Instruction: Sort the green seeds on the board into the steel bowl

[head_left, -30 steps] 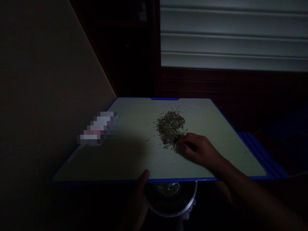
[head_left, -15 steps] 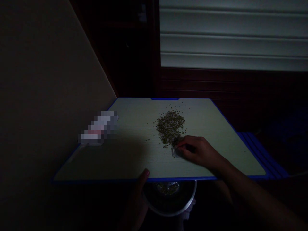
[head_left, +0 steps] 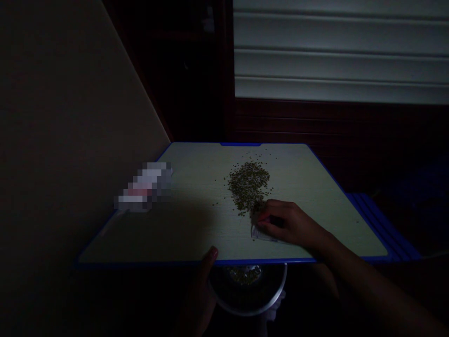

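A loose heap of small greenish-brown grains (head_left: 248, 181), like seeds or beans, is spread on a pale folding table (head_left: 308, 187) with a blue rim. At the heap's near edge, my right hand (head_left: 287, 220) is closed, thumb and fingers pinched together. Beneath it lies a thin, clear flat piece (head_left: 261, 234), partly covered by the hand; what the fingertips hold is hidden. My left hand (head_left: 203, 295) is at the table's front edge, thumb over the rim, fingers out of sight below. Beside it, under the edge, a metal-rimmed bowl (head_left: 251, 312) contains similar grains.
A blurred white packet (head_left: 143, 187) lies at the table's left edge, close to a pale wall (head_left: 77, 93). Dark wood panels and a white slatted shutter (head_left: 336, 51) stand behind. Blue striped fabric (head_left: 379, 224) is to the right. The room is dim.
My right hand has shifted slightly at the heap's near edge, and more of the clear piece shows toward me. The left hand, heap and bowl look the same.
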Demonstrator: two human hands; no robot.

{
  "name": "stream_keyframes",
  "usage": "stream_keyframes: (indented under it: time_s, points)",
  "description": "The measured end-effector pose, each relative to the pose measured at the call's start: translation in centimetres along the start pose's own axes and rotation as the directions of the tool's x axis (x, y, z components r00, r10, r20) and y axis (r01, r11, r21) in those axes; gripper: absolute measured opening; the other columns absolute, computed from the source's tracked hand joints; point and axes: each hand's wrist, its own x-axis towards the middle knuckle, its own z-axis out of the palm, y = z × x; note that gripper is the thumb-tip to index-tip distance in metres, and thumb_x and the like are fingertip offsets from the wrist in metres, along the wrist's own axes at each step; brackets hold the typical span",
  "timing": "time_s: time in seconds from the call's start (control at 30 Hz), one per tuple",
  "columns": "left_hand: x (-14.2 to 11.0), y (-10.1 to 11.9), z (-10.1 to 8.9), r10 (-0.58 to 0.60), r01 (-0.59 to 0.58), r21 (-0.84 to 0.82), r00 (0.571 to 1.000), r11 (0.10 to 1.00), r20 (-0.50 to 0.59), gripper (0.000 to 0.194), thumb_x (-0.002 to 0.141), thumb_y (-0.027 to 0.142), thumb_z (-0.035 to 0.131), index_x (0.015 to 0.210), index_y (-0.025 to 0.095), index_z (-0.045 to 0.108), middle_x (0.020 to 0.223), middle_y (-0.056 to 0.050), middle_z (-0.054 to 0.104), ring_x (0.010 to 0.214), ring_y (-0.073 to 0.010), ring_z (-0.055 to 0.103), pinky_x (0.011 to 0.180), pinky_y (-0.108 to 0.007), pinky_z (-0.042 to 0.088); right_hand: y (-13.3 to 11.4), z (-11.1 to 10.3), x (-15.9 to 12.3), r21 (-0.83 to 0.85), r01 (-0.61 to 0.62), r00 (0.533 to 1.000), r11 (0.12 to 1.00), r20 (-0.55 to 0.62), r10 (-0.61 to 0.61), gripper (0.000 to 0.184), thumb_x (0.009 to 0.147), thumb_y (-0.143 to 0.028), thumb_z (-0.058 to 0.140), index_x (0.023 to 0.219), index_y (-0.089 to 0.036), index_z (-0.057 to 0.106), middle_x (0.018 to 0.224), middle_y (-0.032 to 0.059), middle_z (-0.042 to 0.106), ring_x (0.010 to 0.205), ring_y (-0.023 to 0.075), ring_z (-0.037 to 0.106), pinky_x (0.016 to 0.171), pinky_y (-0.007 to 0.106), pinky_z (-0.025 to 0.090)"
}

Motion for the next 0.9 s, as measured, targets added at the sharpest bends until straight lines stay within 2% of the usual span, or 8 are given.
stream_keyframes:
  time_s: [0.13,0.2,0.3,0.4,0.5,0.6,0.73,0.9]
  points:
    - [0.0,0.0,-0.3,0.031,-0.029,0.05,0.998,0.998,-0.046,0.037,0.063,0.022,0.077,0.099,0.021,0.073,0.122,-0.009,0.07,0.137,-0.0341,0.04,0.115,-0.047,0.024,-0.3,0.0,0.1,0.019,0.06,0.997,0.998,0.039,-0.061,0.008,0.091,-0.021,0.06,0.095,-0.018,0.067,0.087,0.0043,0.065,0.083,0.0154,0.061,0.074,0.028,0.049]
    - [0.2,-0.1,-0.4,0.038,-0.037,0.062,0.999,0.997,-0.03,0.038,0.061,0.022,0.078,0.098,0.021,0.073,0.124,-0.009,0.069,0.137,-0.0346,0.04,0.115,-0.047,0.023,-0.4,0.0,0.1,0.02,0.078,0.996,0.997,0.037,-0.079,0.009,0.092,-0.021,0.06,0.095,-0.017,0.068,0.088,0.0047,0.065,0.083,0.0151,0.061,0.074,0.028,0.049]
    - [0.5,-0.6,-0.6,0.043,-0.044,0.09,0.999,0.995,0.019,0.039,0.06,0.023,0.078,0.099,0.022,0.073,0.124,-0.007,0.069,0.134,-0.0344,0.044,0.115,-0.047,0.024,-0.4,0.2,0.1,0.004,0.082,0.996,0.997,-0.02,-0.082,0.011,0.093,-0.022,0.059,0.097,-0.017,0.068,0.089,0.0055,0.066,0.083,0.0153,0.061,0.074,0.028,0.049]
    - [0.8,-1.0,-0.9,0.064,-0.063,0.118,0.998,0.991,-0.011,0.039,0.061,0.026,0.079,0.1,0.021,0.072,0.128,-0.008,0.067,0.136,-0.0342,0.042,0.117,-0.045,0.019,-0.4,0.3,0.1,-0.009,0.081,0.995,0.997,-0.062,-0.082,0.013,0.094,-0.021,0.057,0.1,-0.019,0.068,0.09,0.0059,0.067,0.083,0.0159,0.061,0.074,0.029,0.05]
    - [0.7,-1.0,-1.0,0.061,-0.06,0.114,0.998,0.992,-0.003,0.038,0.064,0.028,0.077,0.101,0.019,0.071,0.132,-0.01,0.064,0.135,-0.035,0.042,0.118,-0.045,0.018,-0.5,0.3,0.1,0.012,0.105,0.994,0.994,-0.008,-0.105,0.017,0.095,-0.02,0.055,0.105,-0.019,0.068,0.096,0.0074,0.068,0.088,0.0172,0.062,0.077,0.031,0.052]
    - [0.4,-0.3,-0.8,0.012,-0.018,0.064,0.996,0.998,0.088,0.039,0.063,0.025,0.077,0.102,0.021,0.072,0.131,-0.008,0.065,0.135,-0.034,0.043,0.116,-0.045,0.024,-0.7,0.4,0.0,0.044,0.12,0.991,0.992,0.053,-0.122,0.021,0.095,-0.019,0.054,0.111,-0.019,0.067,0.103,0.009,0.067,0.093,0.0177,0.063,0.081,0.033,0.053]
    - [0.0,0.3,-0.5,0.005,-0.007,0.039,0.999,0.999,0.041,0.037,0.063,0.026,0.076,0.1,0.022,0.072,0.128,-0.007,0.067,0.136,-0.0333,0.041,0.116,-0.045,0.023,-1.0,0.3,0.1,0.069,0.132,0.985,0.989,0.098,-0.139,0.02,0.094,-0.02,0.055,0.11,-0.019,0.067,0.104,0.0086,0.068,0.094,0.0178,0.063,0.082,0.034,0.054]
    - [0.0,0.3,0.1,0.011,-0.012,0.014,0.999,1.0,0.037,0.039,0.058,0.028,0.077,0.096,0.023,0.074,0.124,-0.007,0.07,0.131,-0.034,0.048,0.113,-0.044,0.028,-1.2,0.3,0.0,0.119,0.151,0.979,0.981,0.117,-0.165,0.017,0.094,-0.021,0.056,0.107,-0.021,0.068,0.102,0.0064,0.069,0.093,0.0164,0.064,0.083,0.032,0.054]
